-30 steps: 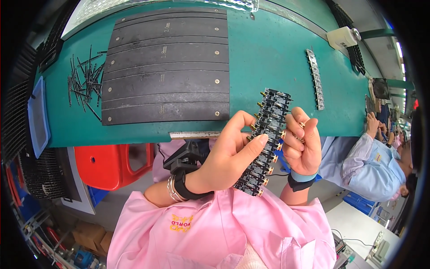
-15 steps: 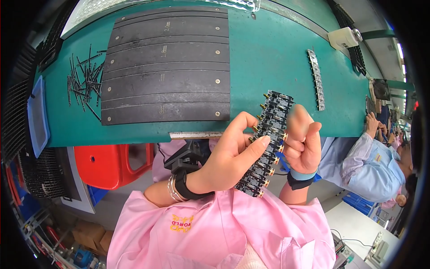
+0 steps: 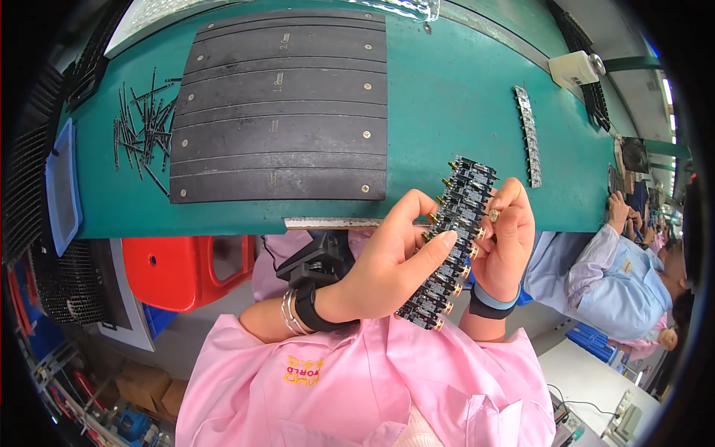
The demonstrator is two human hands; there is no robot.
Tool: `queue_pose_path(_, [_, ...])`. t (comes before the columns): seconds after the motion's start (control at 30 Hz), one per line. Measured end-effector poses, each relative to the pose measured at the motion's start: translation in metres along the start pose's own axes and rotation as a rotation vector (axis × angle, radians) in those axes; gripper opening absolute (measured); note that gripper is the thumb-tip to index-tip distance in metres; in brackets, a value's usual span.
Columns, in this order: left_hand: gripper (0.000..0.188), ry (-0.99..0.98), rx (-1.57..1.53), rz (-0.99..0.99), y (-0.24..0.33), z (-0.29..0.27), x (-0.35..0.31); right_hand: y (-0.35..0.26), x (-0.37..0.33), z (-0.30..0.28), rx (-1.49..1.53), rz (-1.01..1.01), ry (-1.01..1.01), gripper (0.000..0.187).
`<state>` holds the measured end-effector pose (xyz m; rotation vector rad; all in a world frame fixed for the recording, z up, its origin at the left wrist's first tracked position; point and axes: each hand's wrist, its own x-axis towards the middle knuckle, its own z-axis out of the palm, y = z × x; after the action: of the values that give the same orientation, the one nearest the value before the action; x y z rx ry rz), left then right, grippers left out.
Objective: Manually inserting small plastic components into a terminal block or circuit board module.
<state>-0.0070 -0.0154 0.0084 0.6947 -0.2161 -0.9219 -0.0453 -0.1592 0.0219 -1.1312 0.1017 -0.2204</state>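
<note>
My left hand [image 3: 402,253] grips a long black circuit board panel [image 3: 454,223] near its middle, thumb on top and fingers beneath. The panel is tilted, its upper end over the bench edge and its lower end near my chest. Brass-coloured pins [image 3: 441,201] stick out along its left side, and small gold connectors [image 3: 456,289] line the lower right side. Beside the upper right side, my right hand [image 3: 506,242] pinches a small round gold connector [image 3: 494,215] between thumb and index finger. Whether that connector touches the panel I cannot tell.
A dark grooved plate [image 3: 279,112] lies on the green bench [image 3: 447,97], with several thin black strips [image 3: 141,127] to its left. Another narrow board strip [image 3: 527,138] and a white bottle [image 3: 575,68] are at the right. A red stool [image 3: 171,272] stands below; a co-worker [image 3: 596,276] sits at right.
My right hand's fingers have gone from a blurred curl to a pinch, with a gold connector now showing between them. The panel has shifted slightly right and down in my left hand.
</note>
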Motion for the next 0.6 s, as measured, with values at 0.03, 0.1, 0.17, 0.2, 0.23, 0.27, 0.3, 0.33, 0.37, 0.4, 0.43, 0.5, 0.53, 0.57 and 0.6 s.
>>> queue_pose_path(0.03, [0.019,0.009,0.004,0.018,-0.0012,0.0003,0.0002,0.0013,0.0002,0.0013,0.0,0.001,-0.002,0.019])
queue_pose_path(0.1, [0.019,0.008,-0.004,0.017,-0.0008,0.0012,0.0006,0.0038,0.0004,0.0029,-0.02,-0.049,0.029,0.017])
queue_pose_path(0.17, [0.019,0.006,-0.018,0.015,-0.0003,0.002,0.0007,0.005,0.0002,0.0025,-0.031,-0.075,0.044,0.017])
queue_pose_path(0.2, [0.019,0.006,-0.018,0.016,-0.0004,0.002,0.0009,0.0054,0.0,0.0021,-0.038,-0.079,0.05,0.017])
queue_pose_path(0.23, [0.019,0.001,-0.017,0.019,-0.0005,0.0018,0.0011,0.0061,-0.0002,0.0016,-0.045,-0.084,0.056,0.017])
queue_pose_path(0.27, [0.019,-0.004,-0.016,0.023,-0.0006,0.0015,0.0013,0.0067,-0.0002,0.0013,-0.052,-0.089,0.062,0.018])
queue_pose_path(0.3, [0.019,-0.01,-0.016,0.026,-0.0008,0.0013,0.0014,0.0073,-0.0002,0.0012,-0.052,-0.089,0.062,0.018])
queue_pose_path(0.33, [0.019,-0.009,-0.016,0.026,-0.001,0.0014,0.0015,0.008,-0.0001,0.0013,-0.063,-0.099,0.074,0.018])
queue_pose_path(0.37, [0.019,-0.004,-0.006,0.033,-0.0013,0.0019,0.0016,0.0088,0.0001,0.0016,-0.074,-0.109,0.086,0.018])
queue_pose_path(0.4, [0.019,0.003,0.005,0.04,-0.0012,0.0027,0.0016,0.009,0.0004,0.0021,-0.084,-0.119,0.098,0.019])
queue_pose_path(0.43, [0.019,0.009,0.015,0.048,-0.0012,0.0033,0.0016,0.0092,0.0007,0.0027,-0.084,-0.119,0.098,0.019])
queue_pose_path(0.5, [0.019,0.008,0.022,0.053,-0.0021,0.0037,0.0015,0.0094,0.0015,0.0036,-0.078,-0.124,0.077,0.019])
queue_pose_path(0.53, [0.019,0.006,0.03,0.058,-0.0027,0.0038,0.0015,0.0093,0.0019,0.0038,-0.075,-0.127,0.067,0.02])
queue_pose_path(0.57, [0.019,0.002,0.035,0.064,-0.0029,0.0036,0.0016,0.0097,0.0023,0.0036,-0.077,-0.128,0.067,0.02])
queue_pose_path(0.6, [0.019,0.001,0.034,0.064,-0.0027,0.0036,0.0017,0.0106,0.0025,0.003,-0.085,-0.129,0.072,0.02])
